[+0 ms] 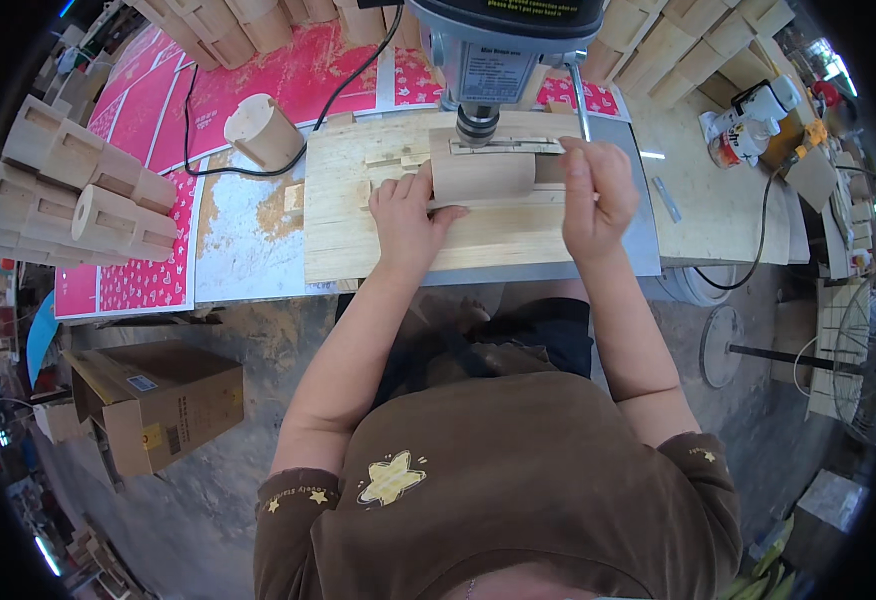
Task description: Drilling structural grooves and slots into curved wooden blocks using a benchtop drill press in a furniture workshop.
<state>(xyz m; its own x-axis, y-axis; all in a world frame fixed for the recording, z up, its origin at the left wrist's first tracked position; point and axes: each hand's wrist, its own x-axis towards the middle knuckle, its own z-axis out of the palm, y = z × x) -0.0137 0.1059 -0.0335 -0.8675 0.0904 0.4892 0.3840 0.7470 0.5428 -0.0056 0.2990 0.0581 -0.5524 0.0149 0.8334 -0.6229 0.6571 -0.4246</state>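
A pale wooden cylinder block lies sideways on a flat wooden board, beneath the chuck of a bench drill press. A narrow slot with a strip in it runs along the block's upper side. My left hand grips the block's left end, with the thumb along its near edge. To the right of the block, my right hand is closed at the lower end of the drill press's metal feed lever. The lever's tip is hidden by the fingers.
Stacked slotted wooden cylinders stand at left, with more along the back. A single cylinder sits beside a black cable. Bottles and a small metal strip are at right. An opened cardboard box stands on the floor.
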